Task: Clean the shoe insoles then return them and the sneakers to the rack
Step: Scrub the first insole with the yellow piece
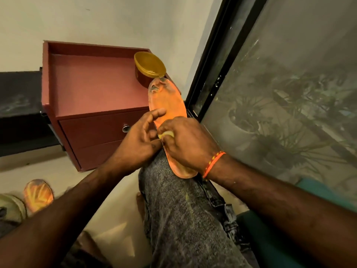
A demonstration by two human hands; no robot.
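An orange insole (168, 101), dark and worn at its toe end, lies along my raised knee in grey jeans (179, 209). My left hand (137, 140) grips its left edge, thumb and fingers on the orange surface. My right hand (185, 142) presses a small pale yellow cloth or sponge (167, 134) onto the insole's middle; most of it is hidden under my fingers. A second orange insole (38, 194) lies on the floor at the lower left, next to a sneaker (11, 207) cut off by the frame edge.
A dark red cabinet (92, 93) with drawers and a rimmed top stands ahead. On its right corner sits an open round jar with a yellow lid (149, 66). A black-framed window (222, 60) runs along the right. A dark shelf (21, 113) is at the left.
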